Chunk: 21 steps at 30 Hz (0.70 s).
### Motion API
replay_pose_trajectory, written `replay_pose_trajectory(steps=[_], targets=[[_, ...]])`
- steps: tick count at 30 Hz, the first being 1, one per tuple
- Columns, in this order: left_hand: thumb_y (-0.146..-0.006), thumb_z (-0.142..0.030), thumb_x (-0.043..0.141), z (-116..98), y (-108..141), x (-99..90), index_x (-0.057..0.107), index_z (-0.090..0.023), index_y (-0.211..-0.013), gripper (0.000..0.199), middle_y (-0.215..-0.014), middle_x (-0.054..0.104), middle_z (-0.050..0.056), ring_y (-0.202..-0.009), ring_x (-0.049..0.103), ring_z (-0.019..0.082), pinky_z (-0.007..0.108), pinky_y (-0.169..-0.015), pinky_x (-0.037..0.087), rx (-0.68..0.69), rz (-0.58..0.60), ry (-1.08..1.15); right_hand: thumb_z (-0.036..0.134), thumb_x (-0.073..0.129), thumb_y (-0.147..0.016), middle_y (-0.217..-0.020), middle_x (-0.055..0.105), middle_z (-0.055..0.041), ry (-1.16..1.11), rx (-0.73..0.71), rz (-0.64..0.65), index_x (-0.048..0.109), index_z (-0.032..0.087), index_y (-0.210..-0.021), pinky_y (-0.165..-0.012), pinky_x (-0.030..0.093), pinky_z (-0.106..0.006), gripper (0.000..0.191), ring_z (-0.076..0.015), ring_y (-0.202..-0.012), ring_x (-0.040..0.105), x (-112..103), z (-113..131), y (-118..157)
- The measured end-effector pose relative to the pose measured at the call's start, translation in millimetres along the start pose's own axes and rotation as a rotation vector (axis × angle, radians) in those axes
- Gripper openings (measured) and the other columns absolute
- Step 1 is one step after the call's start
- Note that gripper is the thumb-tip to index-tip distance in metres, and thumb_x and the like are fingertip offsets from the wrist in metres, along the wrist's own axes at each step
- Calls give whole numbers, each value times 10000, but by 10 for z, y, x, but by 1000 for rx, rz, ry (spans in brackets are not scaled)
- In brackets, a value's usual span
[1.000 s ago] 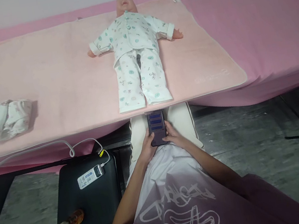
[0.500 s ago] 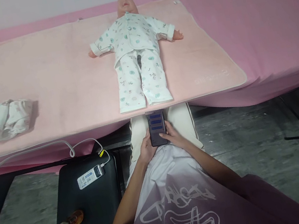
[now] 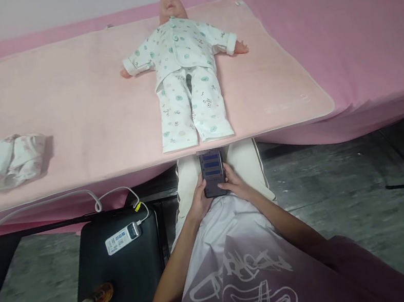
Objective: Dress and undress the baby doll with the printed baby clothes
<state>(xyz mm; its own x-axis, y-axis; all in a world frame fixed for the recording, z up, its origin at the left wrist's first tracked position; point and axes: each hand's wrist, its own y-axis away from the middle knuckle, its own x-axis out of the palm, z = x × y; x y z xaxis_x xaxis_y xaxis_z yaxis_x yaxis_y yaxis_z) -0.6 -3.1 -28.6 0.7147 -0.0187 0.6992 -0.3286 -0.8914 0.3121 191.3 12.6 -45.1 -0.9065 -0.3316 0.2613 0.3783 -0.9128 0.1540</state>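
Phone (image 3: 213, 174) held between both hands (image 3: 199, 202), at lower sides.

The right thumb (image 3: 225, 186) on my right hand (image 3: 237, 186) sits lower and closer to the right edge of my phone (image 3: 211, 172) than it did half a second ago, when it reached further in across the glass; it is now back roughly where it lay a second ago. On my left hand (image 3: 199, 203), the left thumb (image 3: 204, 184), drawn off beside the phone half a second ago, is back against its left edge, as it was at first. My view also shifts slightly: the doll (image 3: 181, 45) appears a touch lower at the head and slightly further right than a second ago. Any change in the small writing on the screen I cannot make out.
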Motion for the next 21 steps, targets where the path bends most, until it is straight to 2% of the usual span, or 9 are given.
replay_pose_trajectory(steps=[3,6,12,15,18,21], targets=[[-1037,-403,803,-17,8,14,551,-298,-1690,708,-1569,713,108,-1492,660,333,496,-1281,494,0,15,-25,524,864,-918,-1594,596,-97,-21,8,-8,342,330,-1753,-1203,554,-450,1003,-295,-1382,636,-5,-7,-7],[-979,-336,871,-35,22,54,523,-305,-1717,817,-1554,723,120,-1474,676,345,506,-1280,496,6,14,-39,482,862,-899,-1589,604,-88,-34,9,-4,357,339,-1743,-1174,571,-448,994,-298,-1373,641,-5,7,-12],[-910,-215,928,-15,36,101,465,-335,-1761,976,-1497,761,105,-1449,696,329,498,-1284,493,19,-75,-84,496,863,-885,-1600,581,-86,-39,5,9,362,346,-1739,-1199,545,-452,1001,-312,-1450,594,6,57,-6],[-928,-238,903,-15,30,90,475,-324,-1756,935,-1497,760,106,-1446,695,328,502,-1281,493,13,-69,-84,502,873,-880,-1588,588,-86,-34,8,7,373,346,-1730,-1213,539,-467,999,-320,-1466,583,11,72,-1],[-960,-331,845,-29,18,61,509,-296,-1733,844,-1517,748,112,-1465,678,350,528,-1281,491,2,-31,-22,503,885,-883,-1582,595,-88,-29,9,-1,367,341,-1734,-1266,506,-483,1009,-320,-1483,573,15,77,-1],[-989,-421,772,-40,12,40,538,-279,-1710,772,-1553,726,115,-1488,656,373,556,-1278,490,-11,-4,46,540,910,-878,-1579,596,-107,-18,15,1,343,328,-1747,-1255,517,-485,1059,-319,-1441,601,16,62,-2]])
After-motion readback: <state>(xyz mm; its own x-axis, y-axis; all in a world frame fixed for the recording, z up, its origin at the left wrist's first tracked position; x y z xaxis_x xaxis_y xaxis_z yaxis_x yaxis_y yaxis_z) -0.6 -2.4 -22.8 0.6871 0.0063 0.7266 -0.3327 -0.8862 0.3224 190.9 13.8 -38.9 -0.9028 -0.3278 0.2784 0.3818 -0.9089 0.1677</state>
